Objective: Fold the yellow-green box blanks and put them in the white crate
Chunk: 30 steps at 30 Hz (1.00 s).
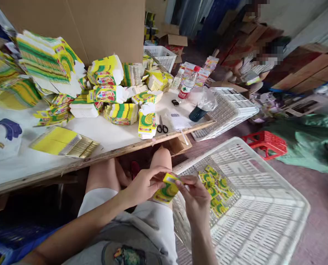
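Observation:
Above my lap I hold a small yellow and green printed box between both hands. My left hand grips its left side, with fingers curled at the upper edge. On the opposite side, my right hand pinches the upper right corner with thumb and fingers. Just right of my knees stands a large white plastic crate, with several similar yellow boxes lying on its bottom. A flat stack of yellow cartons lies near the table's front edge.
The white table carries piled printed cartons, black scissors, a red-capped bottle and a dark cup. A red plastic stool and another white crate stand beyond. Another person sits at the back right.

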Tool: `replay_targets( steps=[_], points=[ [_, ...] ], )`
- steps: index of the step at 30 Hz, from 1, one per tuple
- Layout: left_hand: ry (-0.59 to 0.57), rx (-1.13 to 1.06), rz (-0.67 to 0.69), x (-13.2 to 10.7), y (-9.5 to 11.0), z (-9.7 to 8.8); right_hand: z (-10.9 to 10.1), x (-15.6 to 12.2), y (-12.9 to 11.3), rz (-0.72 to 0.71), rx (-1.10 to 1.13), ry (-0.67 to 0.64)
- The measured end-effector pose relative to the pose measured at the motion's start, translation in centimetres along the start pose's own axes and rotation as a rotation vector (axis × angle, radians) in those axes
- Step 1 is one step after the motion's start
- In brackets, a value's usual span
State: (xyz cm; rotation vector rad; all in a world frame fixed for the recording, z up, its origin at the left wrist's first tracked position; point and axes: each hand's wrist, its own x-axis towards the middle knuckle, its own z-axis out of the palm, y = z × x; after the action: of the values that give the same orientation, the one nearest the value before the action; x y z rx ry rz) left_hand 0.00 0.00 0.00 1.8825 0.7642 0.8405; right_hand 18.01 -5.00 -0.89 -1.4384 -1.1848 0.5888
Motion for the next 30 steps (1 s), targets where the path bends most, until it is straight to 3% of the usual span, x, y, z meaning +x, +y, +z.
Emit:
replay_targets(
  steps=[2,4,7,11,15,18,20,22,24,25,28,30],
  points=[
    [0.196,0.239,0.066,2.3,-0.8,-2.6,-2.4,0.7,0.3,-0.104,-0.268,0.195],
    [0.327,0.441,0.109,4.5,-1.9,-5.3,-4.1,1.1,0.6,-0.156,-0.438,0.286],
    [0.328,0.637,0.1,7.2,-4.3,-8.9,-4.4,1.1,0.6,-0.095,-0.433,0.219],
    [0.331,0.649,0.135,8.4,-6.7,-11.2,-1.8,0.3,0.4,0.11,-0.224,0.087],
    [0.462,0.648,0.229,6.9,-5.9,-10.6,1.5,0.0,-0.4,0.249,0.037,-0.007],
    [0.521,0.628,0.463,4.2,-3.9,-8.4,3.7,0.2,-1.5,0.308,0.346,-0.042],
    [0.417,0.628,0.659,1.9,-2.8,-6.5,4.7,0.6,-2.0,0.361,0.557,-0.031],
    [0.184,0.612,0.73,-0.4,-2.3,-4.5,5.1,0.8,-2.1,0.419,0.672,-0.03],
    [0.051,0.506,0.668,-2.3,-2.2,-3.0,5.1,0.8,-1.9,0.45,0.688,-0.043],
    [0.065,0.405,0.591,-3.0,-2.2,-2.4,5.1,0.7,-1.8,0.457,0.676,-0.058],
    [0.308,-0.104,0.203,-3.5,-2.0,-1.7,5.1,-0.1,-1.5,0.467,0.676,-0.078],
    [0.35,-0.549,-0.071,-2.9,-1.6,-1.8,5.6,-0.8,-1.6,0.486,0.708,-0.118]
  ],
)
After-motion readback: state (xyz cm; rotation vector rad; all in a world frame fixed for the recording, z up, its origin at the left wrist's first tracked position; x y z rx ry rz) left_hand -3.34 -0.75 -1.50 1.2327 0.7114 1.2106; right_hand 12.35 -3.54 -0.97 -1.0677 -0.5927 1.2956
